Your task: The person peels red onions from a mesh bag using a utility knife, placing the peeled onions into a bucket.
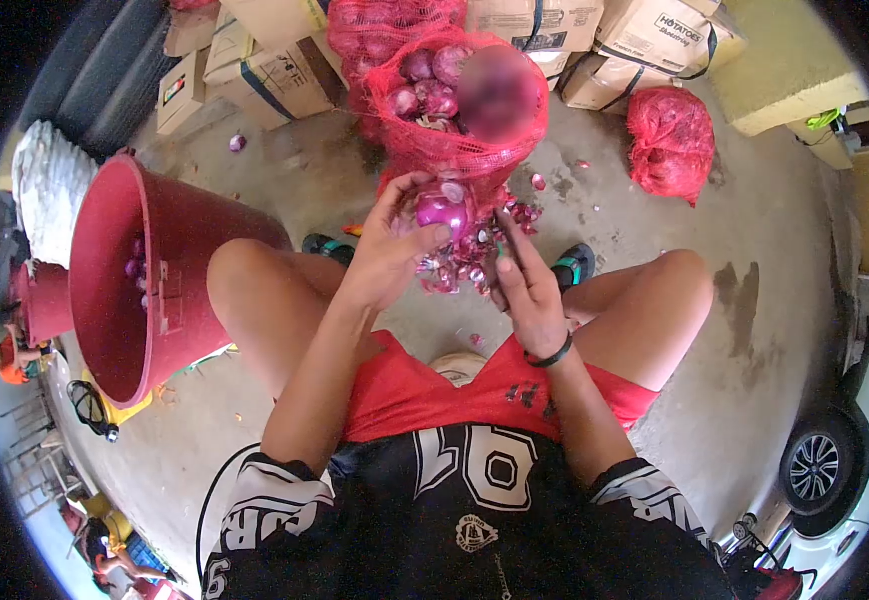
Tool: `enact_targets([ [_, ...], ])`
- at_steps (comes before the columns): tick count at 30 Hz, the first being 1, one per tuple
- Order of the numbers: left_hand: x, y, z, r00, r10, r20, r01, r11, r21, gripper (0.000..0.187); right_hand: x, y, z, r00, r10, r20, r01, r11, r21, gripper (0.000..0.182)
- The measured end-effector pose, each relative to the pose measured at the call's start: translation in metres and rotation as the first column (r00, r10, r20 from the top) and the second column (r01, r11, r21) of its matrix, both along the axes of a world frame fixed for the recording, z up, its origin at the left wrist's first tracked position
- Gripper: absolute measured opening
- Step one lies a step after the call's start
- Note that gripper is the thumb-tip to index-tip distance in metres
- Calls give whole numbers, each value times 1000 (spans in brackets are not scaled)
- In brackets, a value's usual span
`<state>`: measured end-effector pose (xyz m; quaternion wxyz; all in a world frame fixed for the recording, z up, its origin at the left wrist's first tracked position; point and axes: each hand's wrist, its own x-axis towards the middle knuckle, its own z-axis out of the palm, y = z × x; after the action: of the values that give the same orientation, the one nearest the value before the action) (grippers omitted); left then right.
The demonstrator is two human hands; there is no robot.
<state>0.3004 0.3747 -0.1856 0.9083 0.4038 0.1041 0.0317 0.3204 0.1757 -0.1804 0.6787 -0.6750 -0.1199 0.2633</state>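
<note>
From the head view, I am looking down past a black jersey and red shorts at two bare hands working between the knees. The left hand (387, 243) is curling its fingers around a purple onion (442, 210), gripping it up off the floor, apparently so the skin can come away freely. The right hand (527, 290) is sitting just beside the onion with the fingers partly folded and something thin and dark lying along them. It may be a small blade, but I cannot tell for sure, nor whether the hand is really clenching it. A black band is circling that wrist.

Directly under the hands, a heap of onion skins (465, 265) is gathering on the concrete floor (655, 200), which suits holding the onion right above it. Just beyond, an open red mesh sack (455, 110) is standing with more onions showing at its mouth, near enough to reach without getting up. A second tied red sack (671, 140) is lying well apart to the right, near stacked cardboard boxes (275, 75).

To the left, a big red bucket (145, 290) is tipping toward the person's knee, with a few peeled onions showing inside; the tilt is turning its mouth toward the hands. A car wheel (820, 468) is showing at the lower right.
</note>
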Motion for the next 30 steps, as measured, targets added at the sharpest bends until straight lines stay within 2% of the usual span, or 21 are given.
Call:
enact_targets([
  [2,1,-3,0,1000,0,-11,1,998,67,64,-4,7,-1,998,11,68,-14,999,46,51],
  [4,0,-4,1,1000,-12,10,10,988,153,66,-2,8,0,992,19,126,-15,999,-32,52],
  [7,0,-8,2,995,-34,93,5,956,295,68,0,13,1,970,-2,244,14,999,-47,52],
  [11,1,-12,-2,985,-21,171,-49,916,399,68,2,13,2,965,-7,260,32,995,-93,50],
  [12,1,-12,-1,984,-19,179,-58,908,415,67,2,13,2,978,-25,206,36,998,-51,49],
  [13,1,-13,1,983,-15,184,-57,923,382,67,2,12,2,988,-42,151,44,999,-9,49],
  [15,1,-15,7,981,-7,195,-55,948,313,67,1,12,6,994,-75,-84,89,979,184,47],
  [18,3,-10,3,984,33,178,-87,947,309,66,2,15,-2,984,-123,-126,159,931,330,46],
  [21,1,-7,9,999,12,33,-8,990,-138,67,3,12,6,974,-153,-168,204,916,345,48],
  [24,0,-5,4,999,-40,29,45,985,-168,65,6,9,15,975,-121,-187,182,918,354,50],
  [27,0,-8,-4,1000,-10,23,11,1000,-21,63,6,4,12,994,-71,-83,93,949,303,54],
  [30,2,-11,-6,1000,28,15,-28,999,45,64,-2,8,16,997,-1,-83,26,955,296,60],
])
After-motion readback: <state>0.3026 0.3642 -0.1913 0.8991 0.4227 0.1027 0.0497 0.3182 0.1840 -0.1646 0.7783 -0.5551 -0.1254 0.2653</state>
